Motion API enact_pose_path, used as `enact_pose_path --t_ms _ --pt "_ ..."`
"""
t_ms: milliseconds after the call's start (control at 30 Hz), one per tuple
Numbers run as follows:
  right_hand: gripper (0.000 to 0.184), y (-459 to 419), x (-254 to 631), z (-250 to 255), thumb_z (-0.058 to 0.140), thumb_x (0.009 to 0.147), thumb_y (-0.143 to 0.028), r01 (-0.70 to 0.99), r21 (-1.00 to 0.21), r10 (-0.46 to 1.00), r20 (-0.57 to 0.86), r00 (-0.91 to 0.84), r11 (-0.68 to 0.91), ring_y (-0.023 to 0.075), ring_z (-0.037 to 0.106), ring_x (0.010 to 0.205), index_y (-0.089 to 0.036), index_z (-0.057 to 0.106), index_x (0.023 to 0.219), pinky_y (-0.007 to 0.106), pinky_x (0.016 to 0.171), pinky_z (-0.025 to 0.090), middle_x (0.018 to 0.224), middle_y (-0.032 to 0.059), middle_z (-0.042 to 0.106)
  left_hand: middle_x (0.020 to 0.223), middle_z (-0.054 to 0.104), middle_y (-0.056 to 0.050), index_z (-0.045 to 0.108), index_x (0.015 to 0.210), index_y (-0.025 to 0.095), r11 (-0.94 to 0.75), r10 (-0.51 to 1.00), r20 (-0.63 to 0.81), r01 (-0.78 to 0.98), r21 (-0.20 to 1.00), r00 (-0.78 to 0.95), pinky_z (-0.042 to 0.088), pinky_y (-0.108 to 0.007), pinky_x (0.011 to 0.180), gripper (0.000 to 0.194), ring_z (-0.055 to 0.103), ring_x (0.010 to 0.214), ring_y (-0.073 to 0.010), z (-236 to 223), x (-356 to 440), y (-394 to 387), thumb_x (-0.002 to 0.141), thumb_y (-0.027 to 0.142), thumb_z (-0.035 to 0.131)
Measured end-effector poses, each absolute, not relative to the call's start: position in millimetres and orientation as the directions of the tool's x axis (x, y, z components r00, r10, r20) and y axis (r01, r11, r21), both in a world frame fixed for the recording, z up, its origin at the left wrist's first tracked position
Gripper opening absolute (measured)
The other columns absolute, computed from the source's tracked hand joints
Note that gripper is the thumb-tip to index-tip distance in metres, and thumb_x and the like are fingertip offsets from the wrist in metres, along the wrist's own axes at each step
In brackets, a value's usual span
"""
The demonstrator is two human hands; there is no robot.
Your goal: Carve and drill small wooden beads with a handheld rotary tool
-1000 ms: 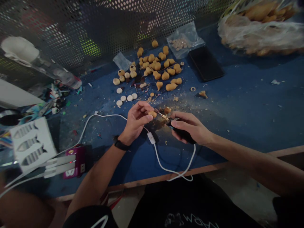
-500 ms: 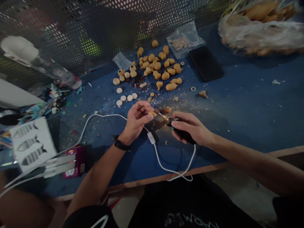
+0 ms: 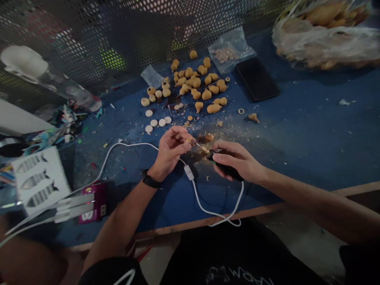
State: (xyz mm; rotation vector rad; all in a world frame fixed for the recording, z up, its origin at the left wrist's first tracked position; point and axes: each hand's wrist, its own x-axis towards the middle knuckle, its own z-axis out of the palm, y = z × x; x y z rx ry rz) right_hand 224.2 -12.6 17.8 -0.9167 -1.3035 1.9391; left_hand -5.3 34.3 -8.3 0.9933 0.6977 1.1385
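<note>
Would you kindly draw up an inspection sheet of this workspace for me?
Surface: blue tabletop, dusted with crumbs.
Job's things: small gourd piece; black handheld tool, its metal tip at or near the piece.
Clutter: loose gourds, white discs, dark phone-like slab.
Hands: left hand pinches the gourd piece; right hand grips the tool.
Cables: white cable with inline switch, one loop near the table's front.
Surroundings: perforated screen behind; bulging plastic bag, far right.

dark perforated panel (image 3: 77, 39) behind | blue tabletop (image 3: 320, 134), brown edge (image 3: 255, 211) | greyish floor (image 3: 303, 237) | dim light
</note>
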Motion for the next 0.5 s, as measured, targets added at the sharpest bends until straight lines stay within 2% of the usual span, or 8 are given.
enact_pose_path --t_ms 500 --pt "0.026 -12.5 223.9 19.1 0.064 0.1 -0.045 -0.097 -0.941 0.794 -0.217 -0.568 -0.326 0.0076 0.047 0.037 -0.022 0.052 0.093 0.021 0.038 0.036 0.055 -0.0066 0.061 0.075 0.068 0.006 0.069 0.099 0.023 0.108 0.958 0.005 -0.378 0.919 0.285 0.057 -0.021 0.07 0.043 0.067 0.07 -0.0088 -7.1 -4.7 34.0 0.068 0.029 0.098"
